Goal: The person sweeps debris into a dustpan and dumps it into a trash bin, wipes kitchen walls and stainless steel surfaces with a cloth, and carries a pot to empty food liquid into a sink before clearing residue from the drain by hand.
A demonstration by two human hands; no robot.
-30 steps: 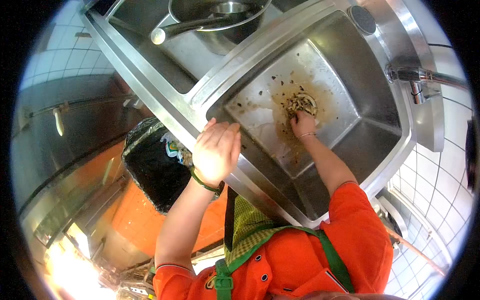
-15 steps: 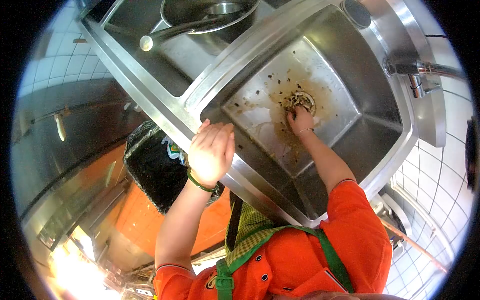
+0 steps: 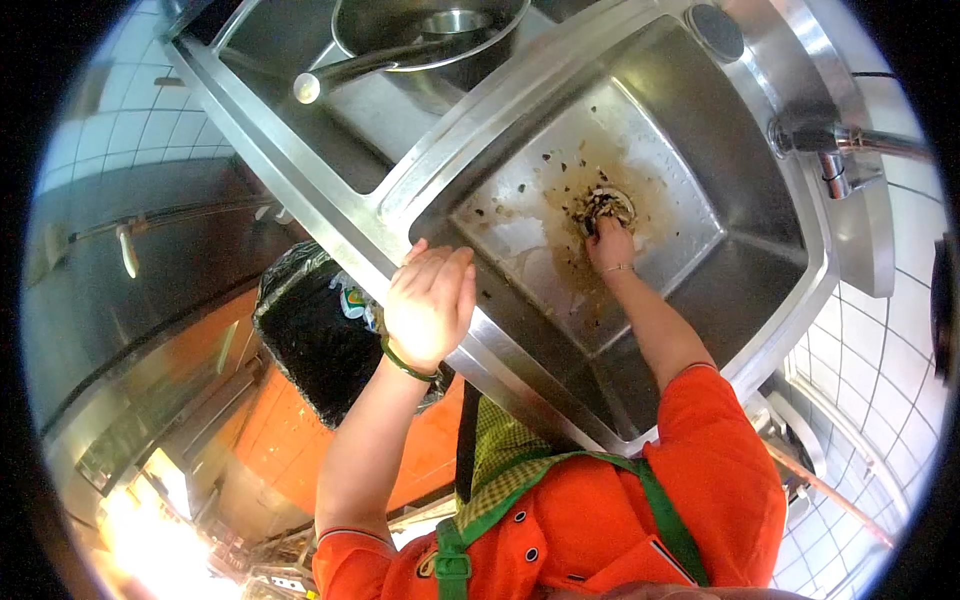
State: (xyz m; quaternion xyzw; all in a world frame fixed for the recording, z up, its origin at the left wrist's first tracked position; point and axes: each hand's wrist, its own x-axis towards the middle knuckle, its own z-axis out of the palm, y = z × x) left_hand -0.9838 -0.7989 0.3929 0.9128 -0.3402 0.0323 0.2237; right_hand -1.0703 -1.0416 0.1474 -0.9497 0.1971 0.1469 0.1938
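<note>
My right hand [image 3: 611, 246] reaches down into the steel sink basin [image 3: 690, 110], its fingers bunched at the drain [image 3: 625, 205]. Dark and pale food scraps [image 3: 594, 208] are heaped there, and the fingertips are pressed among them, partly hidden. Brownish water and loose bits spread over the basin floor around the hand. My left hand [image 3: 430, 305] rests on the front rim of the sink [image 3: 345, 240], fingers stretched out and lying flat, with nothing held.
A pot [image 3: 430, 85] with a long handle stands in the neighbouring basin. Below the rim, at left, is a bin lined with a black bag [image 3: 320, 350], with some wrappers inside. A faucet [image 3: 832, 170] juts from the right wall. A round dark cap [image 3: 714, 32] sits at the basin's upper corner.
At the drain, my right hand's fingers have drawn closer together among the scraps. My left hand stays on the rim. The whole view has shifted slightly.
</note>
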